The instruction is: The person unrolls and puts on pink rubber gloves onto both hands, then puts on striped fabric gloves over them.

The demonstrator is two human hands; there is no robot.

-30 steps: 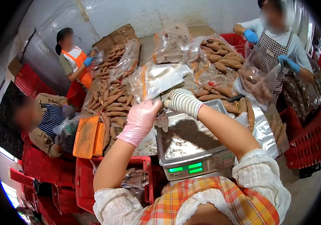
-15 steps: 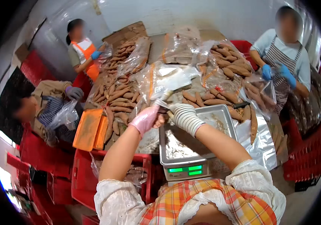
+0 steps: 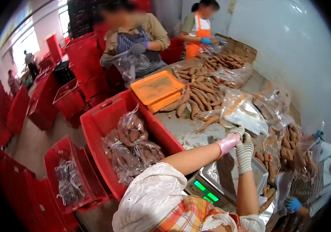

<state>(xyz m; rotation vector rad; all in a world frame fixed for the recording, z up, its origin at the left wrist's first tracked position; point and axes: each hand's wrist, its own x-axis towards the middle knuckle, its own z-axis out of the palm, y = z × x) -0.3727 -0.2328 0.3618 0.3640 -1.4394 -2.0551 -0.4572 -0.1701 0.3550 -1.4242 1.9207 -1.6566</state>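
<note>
My left hand (image 3: pixel 230 143), in a pink glove, and my right hand (image 3: pixel 245 150), in a striped glove, meet above the far side of the metal weighing tray (image 3: pixel 212 174). Both have closed fingers, pressed together around something too small to make out. Green digits glow on the scale (image 3: pixel 205 191) below my forearms. Just beyond my hands lie flat clear plastic bags (image 3: pixel 246 116). Long brown sweet potatoes (image 3: pixel 202 94) are heaped farther back on the table.
A red crate (image 3: pixel 96 154) with bagged sweet potatoes (image 3: pixel 134 149) stands left of my arm, near an orange tray (image 3: pixel 156 88). Co-workers in a striped apron (image 3: pixel 134 43) and orange apron (image 3: pixel 198 33) face the table; another's blue glove (image 3: pixel 292 204) shows at right.
The view has swung left, bringing the red crates and floor into sight. My hands remain together, and the striped cloth that hung below them no longer shows.
</note>
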